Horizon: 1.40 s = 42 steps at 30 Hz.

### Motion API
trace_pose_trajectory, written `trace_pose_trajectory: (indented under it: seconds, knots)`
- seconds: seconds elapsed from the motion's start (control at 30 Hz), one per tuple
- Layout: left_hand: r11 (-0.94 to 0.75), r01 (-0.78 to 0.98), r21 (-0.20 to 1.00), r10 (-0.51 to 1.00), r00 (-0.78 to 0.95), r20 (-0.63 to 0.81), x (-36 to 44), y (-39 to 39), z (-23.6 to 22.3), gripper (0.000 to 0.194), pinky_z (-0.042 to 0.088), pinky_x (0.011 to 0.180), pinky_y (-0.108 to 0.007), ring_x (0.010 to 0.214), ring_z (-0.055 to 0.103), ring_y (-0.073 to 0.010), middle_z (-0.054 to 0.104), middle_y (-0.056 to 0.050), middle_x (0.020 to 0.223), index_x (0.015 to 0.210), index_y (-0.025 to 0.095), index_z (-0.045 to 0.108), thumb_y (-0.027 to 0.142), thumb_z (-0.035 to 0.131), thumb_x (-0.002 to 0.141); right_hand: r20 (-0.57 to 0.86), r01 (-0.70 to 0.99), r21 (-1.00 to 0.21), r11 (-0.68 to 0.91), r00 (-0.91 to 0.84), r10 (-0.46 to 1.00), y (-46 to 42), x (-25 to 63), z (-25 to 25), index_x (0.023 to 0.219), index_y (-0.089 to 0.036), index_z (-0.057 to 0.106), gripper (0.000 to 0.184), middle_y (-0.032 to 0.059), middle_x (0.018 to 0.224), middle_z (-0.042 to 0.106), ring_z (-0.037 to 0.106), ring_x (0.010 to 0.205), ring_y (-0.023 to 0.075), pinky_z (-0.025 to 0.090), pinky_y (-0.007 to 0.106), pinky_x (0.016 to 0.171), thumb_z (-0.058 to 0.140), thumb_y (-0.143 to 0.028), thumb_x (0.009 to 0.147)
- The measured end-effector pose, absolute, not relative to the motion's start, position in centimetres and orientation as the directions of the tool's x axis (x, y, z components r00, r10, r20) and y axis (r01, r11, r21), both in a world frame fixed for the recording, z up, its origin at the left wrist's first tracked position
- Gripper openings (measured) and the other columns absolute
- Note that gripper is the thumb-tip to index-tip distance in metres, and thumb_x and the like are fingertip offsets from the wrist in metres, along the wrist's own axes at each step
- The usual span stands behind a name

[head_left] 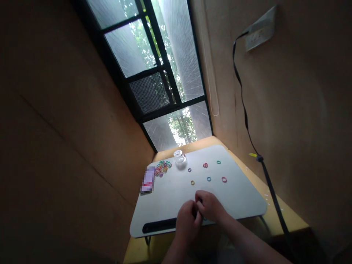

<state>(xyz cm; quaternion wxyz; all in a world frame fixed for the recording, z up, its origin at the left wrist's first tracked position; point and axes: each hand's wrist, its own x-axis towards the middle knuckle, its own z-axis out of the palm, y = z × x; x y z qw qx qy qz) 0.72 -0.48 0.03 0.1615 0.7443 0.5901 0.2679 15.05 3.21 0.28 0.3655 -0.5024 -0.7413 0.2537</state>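
Observation:
My left hand (188,221) and my right hand (209,206) meet over the near edge of a white lap desk (162,205). The fingers of both are curled closed and touch each other. Whatever lies between them is hidden. Beyond the hands, small coloured bands like hair ties lie apart: a yellow band (192,182), a blue band (209,179), a pink band (224,179), a purple band (189,170), a red twisted band (205,165) and a green band (218,162). A mixed pile of bands (162,168) sits at the far left.
A small clear container (180,159) stands near the desk's far edge. At the left edge lies a blurred-out flat object (148,179). A dark slot (159,225) runs along the near edge. On the right, a black cable (246,117) hangs from a wall socket (260,35).

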Motion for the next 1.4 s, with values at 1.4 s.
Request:
trace_pose_trajectory:
  seconds: [1.4]
  knots:
    - [-0.322, 0.732, 0.601, 0.944, 0.197, 0.266, 0.1, -0.56, 0.19, 0.005, 0.032, 0.065, -0.027, 0.072, 0.049, -0.0152, 0.057, -0.002, 0.078, 0.078, 0.019, 0.053, 0.023, 0.051, 0.082, 0.289, 0.649, -0.673, 0.355, -0.211, 0.934, 3.46, 14.38, 0.0, 0.069, -0.019, 0.054, 0.01, -0.001, 0.066, 0.056, 0.048, 0.064, 0.0128, 0.029, 0.023, 0.061, 0.048, -0.011, 0.071]
